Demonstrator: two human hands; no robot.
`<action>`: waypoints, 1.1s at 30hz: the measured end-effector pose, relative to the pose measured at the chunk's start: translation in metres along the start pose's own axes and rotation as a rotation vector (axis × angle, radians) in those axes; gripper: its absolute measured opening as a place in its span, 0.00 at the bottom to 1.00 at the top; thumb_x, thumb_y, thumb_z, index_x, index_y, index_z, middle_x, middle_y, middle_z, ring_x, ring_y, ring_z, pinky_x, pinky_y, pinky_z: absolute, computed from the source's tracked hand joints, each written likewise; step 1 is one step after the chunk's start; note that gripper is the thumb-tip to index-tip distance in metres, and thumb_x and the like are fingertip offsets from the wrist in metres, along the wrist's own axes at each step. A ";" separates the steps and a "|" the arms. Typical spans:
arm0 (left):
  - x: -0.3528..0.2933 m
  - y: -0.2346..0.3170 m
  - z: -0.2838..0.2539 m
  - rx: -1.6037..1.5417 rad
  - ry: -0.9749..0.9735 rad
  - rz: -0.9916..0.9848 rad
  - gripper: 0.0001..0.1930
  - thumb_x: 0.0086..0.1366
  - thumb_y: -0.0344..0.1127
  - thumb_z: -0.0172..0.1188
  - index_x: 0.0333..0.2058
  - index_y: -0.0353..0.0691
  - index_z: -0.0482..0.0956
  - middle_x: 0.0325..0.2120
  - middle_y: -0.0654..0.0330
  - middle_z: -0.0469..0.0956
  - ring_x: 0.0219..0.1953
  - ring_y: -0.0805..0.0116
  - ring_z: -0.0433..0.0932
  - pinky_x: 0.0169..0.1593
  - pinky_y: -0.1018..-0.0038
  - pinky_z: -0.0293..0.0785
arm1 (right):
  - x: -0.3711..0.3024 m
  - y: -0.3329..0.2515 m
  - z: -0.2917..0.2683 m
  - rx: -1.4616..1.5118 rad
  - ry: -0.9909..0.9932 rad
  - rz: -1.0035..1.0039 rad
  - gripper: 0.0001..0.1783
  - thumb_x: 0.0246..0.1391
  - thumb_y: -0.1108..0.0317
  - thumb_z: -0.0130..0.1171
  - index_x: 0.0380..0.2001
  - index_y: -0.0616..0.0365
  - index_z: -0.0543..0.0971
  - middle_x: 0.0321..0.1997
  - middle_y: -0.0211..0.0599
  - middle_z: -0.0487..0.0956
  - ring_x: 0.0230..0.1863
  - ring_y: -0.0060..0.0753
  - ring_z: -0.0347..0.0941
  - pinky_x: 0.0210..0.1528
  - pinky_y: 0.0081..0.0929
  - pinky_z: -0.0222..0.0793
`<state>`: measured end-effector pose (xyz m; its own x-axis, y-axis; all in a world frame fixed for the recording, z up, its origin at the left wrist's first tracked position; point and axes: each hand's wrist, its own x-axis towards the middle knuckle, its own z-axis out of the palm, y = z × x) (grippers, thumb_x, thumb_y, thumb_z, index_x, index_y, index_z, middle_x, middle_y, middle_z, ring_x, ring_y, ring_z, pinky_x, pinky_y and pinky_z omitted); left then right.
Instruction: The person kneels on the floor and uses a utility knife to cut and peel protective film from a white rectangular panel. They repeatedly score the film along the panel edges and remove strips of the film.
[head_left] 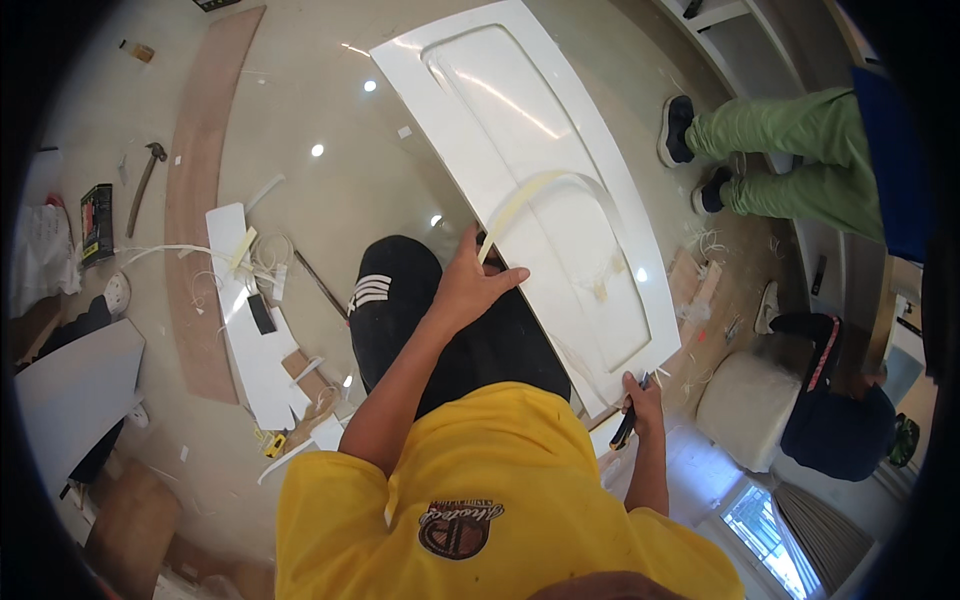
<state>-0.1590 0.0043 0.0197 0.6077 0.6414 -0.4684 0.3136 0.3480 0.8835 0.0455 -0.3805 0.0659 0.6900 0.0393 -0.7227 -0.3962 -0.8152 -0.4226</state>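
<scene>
A white panel door [640, 290] with a recessed middle leans across my dark-trousered knees. My left hand [468, 285] grips its left edge, the thumb over the face and the other fingers partly hidden at the edge. A pale, thin edging strip [535, 187] starts beside those fingers and curves over the panel; whether they pinch it too is unclear. By the panel's near right corner, my right hand [646, 400] is closed around a black and yellow utility knife [625, 428].
Left on the floor lie a long brown board [200, 190], a hammer [146, 185], white offcuts [240, 320] and a tape measure [268, 443]. A person in green trousers [790, 140] stands at right, near a pale padded stool [745, 410] and another crouching person [840, 430].
</scene>
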 end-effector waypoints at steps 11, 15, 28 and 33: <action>0.142 0.029 -0.015 -0.220 0.410 0.271 0.37 0.64 0.37 0.67 0.64 0.22 0.59 0.53 0.36 0.77 0.54 0.46 0.79 0.61 0.61 0.72 | 0.023 -0.049 0.038 -0.014 0.058 -0.151 0.20 0.58 0.51 0.73 0.31 0.54 0.77 0.17 0.22 0.71 0.14 0.18 0.66 0.16 0.23 0.64; 0.183 0.052 -0.026 -0.164 0.532 0.212 0.34 0.67 0.38 0.66 0.64 0.24 0.63 0.52 0.36 0.78 0.53 0.45 0.80 0.59 0.60 0.72 | 0.033 -0.120 0.075 0.081 0.057 -0.177 0.22 0.53 0.50 0.76 0.30 0.57 0.79 0.18 0.23 0.71 0.14 0.19 0.66 0.16 0.23 0.64; 0.194 0.039 -0.078 -0.232 0.429 0.094 0.17 0.72 0.38 0.60 0.50 0.27 0.81 0.35 0.50 0.84 0.34 0.61 0.84 0.35 0.65 0.82 | 0.013 -0.186 0.199 0.304 -0.096 -0.308 0.29 0.52 0.48 0.77 0.32 0.66 0.77 0.22 0.33 0.74 0.17 0.24 0.70 0.15 0.26 0.67; 0.137 0.033 -0.088 -0.268 0.484 0.095 0.23 0.72 0.37 0.60 0.61 0.29 0.75 0.45 0.49 0.83 0.40 0.61 0.84 0.39 0.67 0.83 | -0.017 -0.146 0.211 0.256 -0.281 -0.228 0.29 0.52 0.50 0.77 0.33 0.68 0.78 0.24 0.34 0.75 0.18 0.24 0.70 0.15 0.26 0.68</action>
<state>-0.1300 0.1638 -0.0165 0.2005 0.8969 -0.3941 0.0388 0.3947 0.9180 -0.0361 -0.1407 0.0246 0.5996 0.3856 -0.7013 -0.4148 -0.5996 -0.6844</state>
